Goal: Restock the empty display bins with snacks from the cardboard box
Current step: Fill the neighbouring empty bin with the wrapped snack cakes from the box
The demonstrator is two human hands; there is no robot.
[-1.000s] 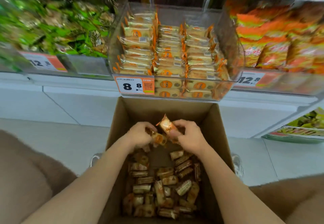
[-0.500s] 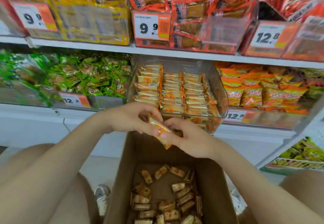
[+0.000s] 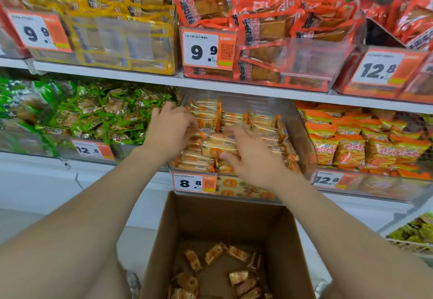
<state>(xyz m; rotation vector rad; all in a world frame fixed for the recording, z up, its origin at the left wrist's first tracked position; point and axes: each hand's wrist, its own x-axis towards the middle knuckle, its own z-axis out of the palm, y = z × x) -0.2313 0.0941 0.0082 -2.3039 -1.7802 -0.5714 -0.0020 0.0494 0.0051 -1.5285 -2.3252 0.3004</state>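
Note:
A clear display bin (image 3: 303, 139) on the lower shelf is packed with rows of orange-edged snack packets (image 3: 262, 123). Both of my hands are inside it. My left hand (image 3: 171, 132) lies over the left rows with its fingers spread and loosely bent. My right hand (image 3: 254, 160) rests flat on the front middle packets, thumb against one with an orange circle. Motion blur hides whether a packet sits under either palm. Below the bin stands the open cardboard box (image 3: 210, 216), with several loose snack packets (image 3: 239, 277) on its bottom.
An 8.8 price tag (image 3: 194, 182) hangs on the bin's front. Green-wrapped snacks (image 3: 93, 116) fill the bin to the left, orange bags (image 3: 365, 144) the one to the right. The upper shelf (image 3: 140, 78) carries yellow and red packs close above my hands.
My hands lifted packets out of the box, rose to the shelf and reached into the 8.8 bin. The view tilted up from the box to the shelves.

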